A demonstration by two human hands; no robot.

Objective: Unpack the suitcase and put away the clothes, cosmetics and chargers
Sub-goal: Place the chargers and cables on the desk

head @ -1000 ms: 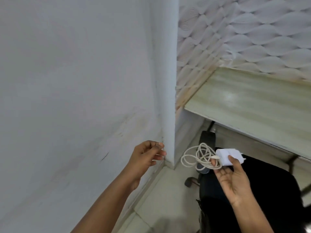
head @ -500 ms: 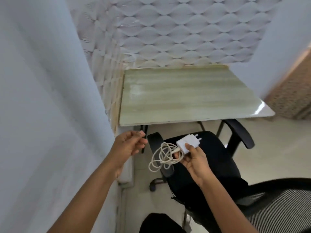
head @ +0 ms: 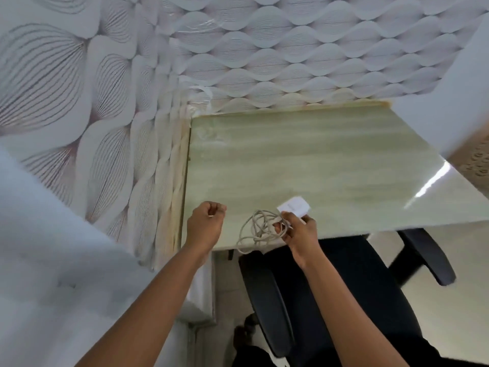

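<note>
My right hand (head: 299, 231) holds a white charger (head: 293, 206) with its coiled off-white cable (head: 258, 229) over the front edge of a pale green-grey desk (head: 330, 160). The adapter block sticks out beyond my fingers, just above the desk top. The cable loops hang down to the desk edge. My left hand (head: 206, 223) is curled into a loose fist with nothing in it, over the desk's front left corner, a short way left of the cable. No suitcase, clothes or cosmetics are in view.
A black office chair (head: 330, 300) with armrests stands under the desk front, below my right arm. Patterned wall panels (head: 264, 56) close the desk at the back and left. A white wall (head: 53, 260) stands close at the left. Tiled floor shows at the right.
The view has swung from the white wall to the desk. Both hands have moved forward over the desk's front edge, the right one carrying the charger and cable.
</note>
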